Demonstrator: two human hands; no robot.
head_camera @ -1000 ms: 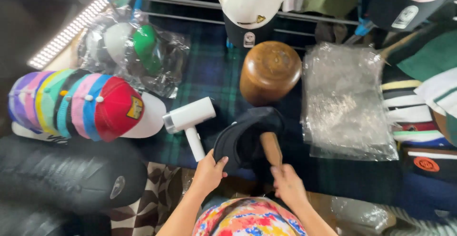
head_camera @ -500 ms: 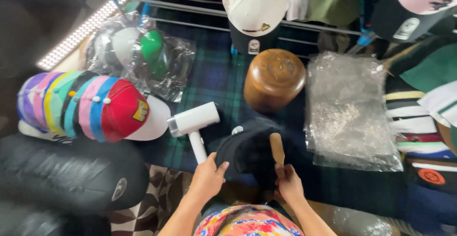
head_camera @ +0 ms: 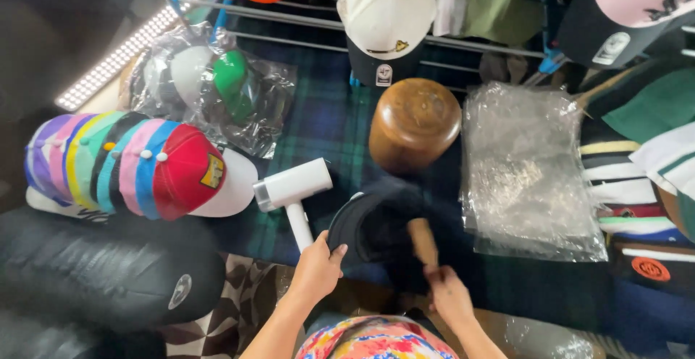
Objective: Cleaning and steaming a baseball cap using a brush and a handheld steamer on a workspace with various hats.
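A: Looking at the lower centre of the frame, I see a dark navy fabric cap (head_camera: 376, 221), but its outline is blurred and it melts into the dark green plaid cloth (head_camera: 318, 120) under it. What is hidden?

B: The far part of the cap is hard to make out. The left hand (head_camera: 316, 266) is closed on its curved brim at the lower left. The right hand (head_camera: 447, 295) is closed around the lower end of a light brown wooden stick (head_camera: 422, 240); its fingers are blurred.

A: Which way does the stick point?

B: Its long axis runs from the right hand up and slightly left, and the upper end lies in the cap. The cap sits just below a round brown wooden block (head_camera: 414, 121), and right of a white handheld steamer (head_camera: 292, 189).
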